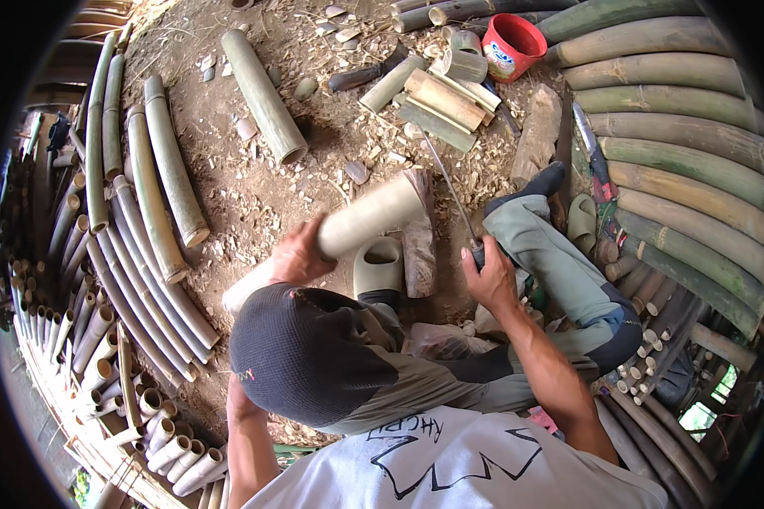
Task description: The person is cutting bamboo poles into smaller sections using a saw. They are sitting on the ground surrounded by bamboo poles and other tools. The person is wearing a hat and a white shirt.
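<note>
A pale bamboo tube [372,219] slants across in front of me, its far end against an upright-lying wood block [418,259]. My left hand [300,253] is closed around the tube's near part; that arm partly disappears behind my raised knee [301,352]. In my right hand [492,278], fingers wrapped round its dark handle, is a long thin-bladed tool [452,187]. Its blade points up and left, just right of the tube's far end and apart from it. The blade appears almost edge-on, so its exact kind cannot be told. A clog [377,265] shows below the tube.
Another bamboo tube [263,97] lies ahead on the chip-strewn dirt. Split bamboo pieces [446,100] lie near a red bucket [514,47]. Long green poles [679,153] line the right, thinner poles [157,161] the left. A second clog [581,222] sits by my right foot.
</note>
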Motion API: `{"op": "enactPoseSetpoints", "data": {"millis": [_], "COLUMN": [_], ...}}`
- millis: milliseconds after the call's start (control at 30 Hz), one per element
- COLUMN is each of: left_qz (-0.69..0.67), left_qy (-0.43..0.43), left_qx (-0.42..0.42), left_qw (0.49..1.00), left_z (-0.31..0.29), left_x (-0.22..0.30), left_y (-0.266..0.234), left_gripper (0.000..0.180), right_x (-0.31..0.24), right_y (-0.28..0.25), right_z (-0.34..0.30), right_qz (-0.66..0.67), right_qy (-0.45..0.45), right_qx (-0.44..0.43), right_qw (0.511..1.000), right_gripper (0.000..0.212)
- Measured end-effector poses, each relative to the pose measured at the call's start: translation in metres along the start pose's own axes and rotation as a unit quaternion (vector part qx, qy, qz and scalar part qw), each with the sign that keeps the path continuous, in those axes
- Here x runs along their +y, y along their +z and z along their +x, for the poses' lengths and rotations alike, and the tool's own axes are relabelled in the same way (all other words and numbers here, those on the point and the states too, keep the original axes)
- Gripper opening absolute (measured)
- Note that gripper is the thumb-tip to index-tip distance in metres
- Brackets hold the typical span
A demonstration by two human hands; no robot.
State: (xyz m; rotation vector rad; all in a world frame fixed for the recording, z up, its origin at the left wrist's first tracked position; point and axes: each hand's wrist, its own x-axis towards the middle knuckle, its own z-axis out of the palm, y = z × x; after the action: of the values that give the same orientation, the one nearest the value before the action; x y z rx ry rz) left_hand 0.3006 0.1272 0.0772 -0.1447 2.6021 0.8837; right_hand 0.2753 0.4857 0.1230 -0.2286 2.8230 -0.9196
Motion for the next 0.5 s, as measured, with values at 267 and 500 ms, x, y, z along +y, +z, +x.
{"op": "enactPoseSetpoints", "data": {"millis": [267, 500], "left_qz": [-0.526, -0.678], "left_qy": [-0.035, -0.301], "left_qx": [0.371, 0.415], "left_qw": [0.765, 0.526], "left_z": [-0.032, -0.029], "left_x": [-0.006, -0.032], "left_y": [-0.15, -0.011], "left_gripper": [0.06, 0.069], "right_x": [0.025, 0.008], "right_y": [0.015, 0.003], "right_z": [0.022, 0.014], "right_qz": [-0.115, 0.029], "right_qy": [0.086, 0.093], "right_qx": [-0.177, -0.11], "right_qw": [0.974, 0.989], "right_gripper": [0.037, 0.039]}}
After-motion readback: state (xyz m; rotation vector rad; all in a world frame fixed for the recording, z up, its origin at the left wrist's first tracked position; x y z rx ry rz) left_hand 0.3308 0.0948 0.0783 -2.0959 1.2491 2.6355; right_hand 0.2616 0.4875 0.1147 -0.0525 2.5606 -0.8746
